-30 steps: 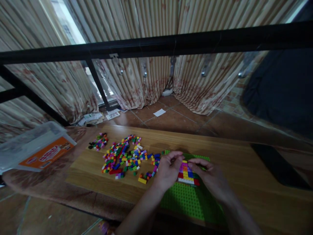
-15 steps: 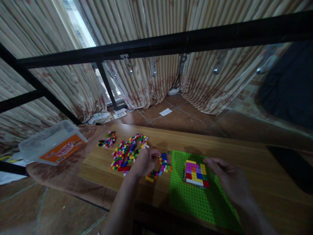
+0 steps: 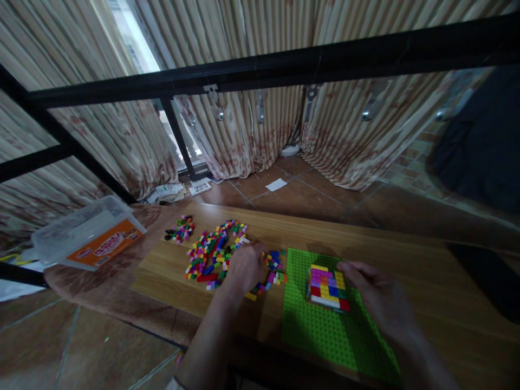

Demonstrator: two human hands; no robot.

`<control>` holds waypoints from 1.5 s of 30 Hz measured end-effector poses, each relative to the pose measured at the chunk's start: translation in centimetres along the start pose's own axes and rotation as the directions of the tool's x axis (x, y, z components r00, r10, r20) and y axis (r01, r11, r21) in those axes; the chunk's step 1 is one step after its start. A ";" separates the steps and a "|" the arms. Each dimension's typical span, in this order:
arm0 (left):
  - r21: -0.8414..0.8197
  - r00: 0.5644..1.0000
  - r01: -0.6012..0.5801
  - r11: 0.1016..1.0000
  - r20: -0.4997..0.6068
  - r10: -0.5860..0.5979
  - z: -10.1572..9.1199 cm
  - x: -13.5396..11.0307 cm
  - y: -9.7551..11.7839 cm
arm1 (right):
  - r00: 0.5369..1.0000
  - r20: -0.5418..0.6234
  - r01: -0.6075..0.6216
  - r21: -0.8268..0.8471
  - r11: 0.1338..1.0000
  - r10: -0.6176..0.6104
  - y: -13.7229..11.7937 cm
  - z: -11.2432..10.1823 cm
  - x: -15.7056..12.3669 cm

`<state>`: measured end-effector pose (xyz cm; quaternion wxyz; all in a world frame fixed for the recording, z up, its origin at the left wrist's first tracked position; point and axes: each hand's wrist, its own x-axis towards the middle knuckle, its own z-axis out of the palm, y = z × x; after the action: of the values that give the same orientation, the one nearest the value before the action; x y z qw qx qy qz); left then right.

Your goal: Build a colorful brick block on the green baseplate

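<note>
My left hand (image 3: 244,266) rests knuckles-up on the right part of a heap of small coloured bricks (image 3: 211,254); its fingers curl down into the bricks and what they hold is hidden. My right hand (image 3: 379,295) lies on the green baseplate (image 3: 320,330), fingertips bent against the right side of a multicoloured brick block (image 3: 326,286) built on that plate. A smaller clump of bricks (image 3: 181,229) lies apart at the far left of the wooden board (image 3: 162,273).
A clear plastic box with an orange label (image 3: 87,235) sits left of the board on a brown cloth. A black metal rail (image 3: 260,70) crosses above, with curtains and tiled floor behind. A dark flat object (image 3: 487,281) lies at the right.
My left hand left the brick block and moved left onto the loose bricks. My right hand slid back to the block's right side. The camera view shifted left.
</note>
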<state>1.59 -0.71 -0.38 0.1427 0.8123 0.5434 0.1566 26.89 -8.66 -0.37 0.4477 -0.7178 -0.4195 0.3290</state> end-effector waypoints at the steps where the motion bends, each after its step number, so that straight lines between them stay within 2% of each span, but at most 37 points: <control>1: 0.010 1.000 0.020 1.000 -0.021 -0.020 0.0 0.1 0.1 | 1.000 0.003 0.000 0.003 1.000 0.000 0.1 0.0 0.0; 6: 0.000 0.995 0.007 1.000 -0.104 -0.007 0.4 0.6 0.8 | 1.000 0.014 0.001 0.014 1.000 -0.001 0.2 -0.1 0.0; 10: 0.013 0.994 -0.036 0.999 -0.101 0.037 1.3 1.0 1.9 | 1.000 0.030 0.007 0.015 1.000 -0.007 0.2 -0.2 0.0; 17: 0.157 0.988 0.082 0.984 -0.143 -0.060 2.7 1.3 3.5 | 0.998 0.057 0.004 0.031 0.999 -0.006 0.1 -0.2 -0.1; 22: 0.171 0.987 0.084 0.982 -0.148 -0.059 2.5 1.6 3.5 | 0.999 0.025 0.035 0.034 0.999 -0.036 0.1 -0.3 0.0; 25: 0.078 0.980 0.086 0.993 -0.187 -0.070 2.0 1.7 3.4 | 0.999 0.001 0.053 0.055 0.997 -0.054 0.1 -0.4 -0.1; 28: -0.196 0.961 0.043 0.980 -0.261 -0.094 1.5 1.8 3.4 | 0.997 -0.034 0.066 0.119 0.991 -0.062 -0.2 -0.3 -0.2; 30: -0.463 0.961 -0.013 0.886 -0.250 -0.117 1.4 1.8 3.6 | 0.994 -0.059 0.099 0.170 0.980 -0.090 -0.5 -0.2 -0.4; 32: -0.700 0.978 -0.025 0.714 -0.165 -0.128 1.4 1.8 4.2 | 0.988 -0.069 0.153 0.204 0.967 -0.141 -0.8 0.0 -0.6; 34: -0.835 0.991 0.017 0.550 -0.060 -0.122 1.6 1.5 5.2 | 0.978 -0.047 0.209 0.204 0.956 -0.204 -1.1 0.2 -0.8; 36: -0.888 0.995 0.061 0.456 0.016 -0.102 1.7 1.2 6.3 | 0.964 -0.007 0.261 0.181 0.948 -0.264 -1.3 0.2 -1.1; 40: -0.927 0.998 0.058 0.371 0.041 -0.053 2.1 0.8 8.2 | 0.930 0.087 0.340 0.159 0.927 -0.356 -1.7 0.4 -1.5; 45: -0.938 0.998 0.066 0.340 0.068 -0.006 2.6 0.9 9.0 | 0.944 0.110 0.280 0.233 0.931 -0.312 -1.5 0.8 -1.4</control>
<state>10.47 -3.37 0.93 0.6007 0.5747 0.3690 0.4155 25.18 -9.27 0.81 0.5353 -0.5680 -0.5166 0.3522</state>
